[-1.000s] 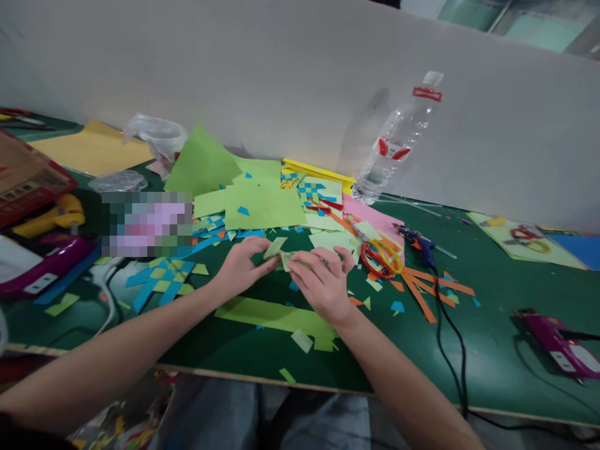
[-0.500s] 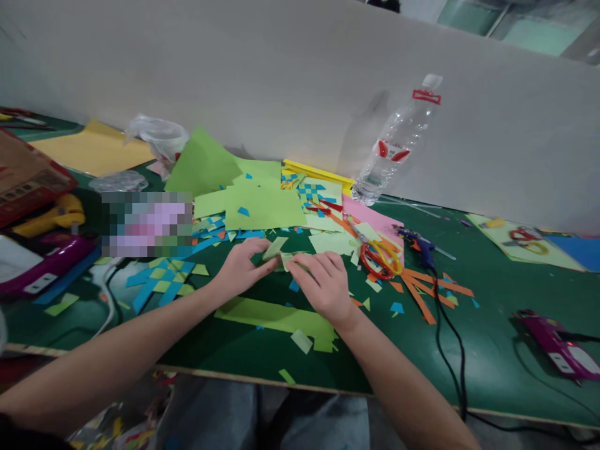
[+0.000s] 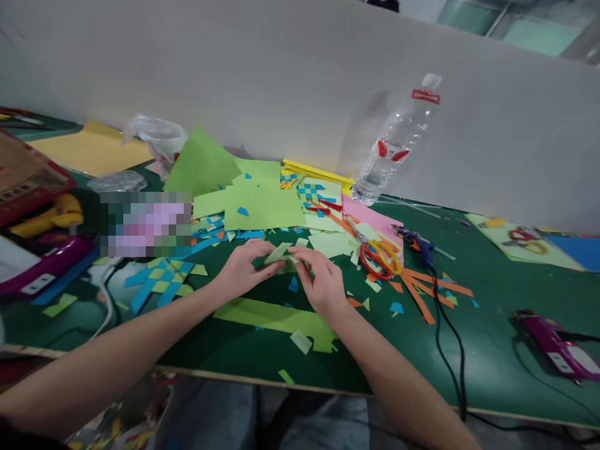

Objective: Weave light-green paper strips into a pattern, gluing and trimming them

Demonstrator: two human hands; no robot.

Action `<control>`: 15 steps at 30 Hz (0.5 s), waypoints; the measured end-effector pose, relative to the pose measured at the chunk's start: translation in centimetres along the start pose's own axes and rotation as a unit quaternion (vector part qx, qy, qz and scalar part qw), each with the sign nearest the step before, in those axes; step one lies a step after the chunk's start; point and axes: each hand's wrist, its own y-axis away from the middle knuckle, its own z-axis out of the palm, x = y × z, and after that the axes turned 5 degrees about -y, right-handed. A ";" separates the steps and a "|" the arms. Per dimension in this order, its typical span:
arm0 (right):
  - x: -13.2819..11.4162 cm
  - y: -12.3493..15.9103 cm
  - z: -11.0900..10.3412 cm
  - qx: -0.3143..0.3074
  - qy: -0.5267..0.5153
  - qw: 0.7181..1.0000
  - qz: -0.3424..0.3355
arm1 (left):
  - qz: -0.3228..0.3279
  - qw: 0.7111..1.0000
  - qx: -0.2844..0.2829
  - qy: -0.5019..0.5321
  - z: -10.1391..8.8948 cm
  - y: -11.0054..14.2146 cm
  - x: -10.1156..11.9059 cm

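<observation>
Between both hands, just above the table, is a small folded strip of pale green paper. My left hand pinches its left part between thumb and fingers. Closed on the right part of the same strip is my right hand, its fingertips meeting close to the left ones. The paper's lower edge is partly hidden by the fingers. Under the hands lies a long green paper strip, with a pale green scrap at its front side. Blue and green woven strips rest left of my left hand.
Scissors with red and yellow handles lie right of my hands, near orange strips and a blue glue gun with a black cord. Green sheets and a clear plastic bottle stand behind. A purple device is far right.
My right hand has turned slightly and its fingers have shifted along the pale green strip, closer to the left fingertips. My left hand has barely moved.
</observation>
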 end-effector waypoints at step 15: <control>-0.4 -0.1 0.6 0.034 -0.105 0.990 0.082 | -0.078 0.993 -0.014 0.087 -0.1 -0.1 -0.3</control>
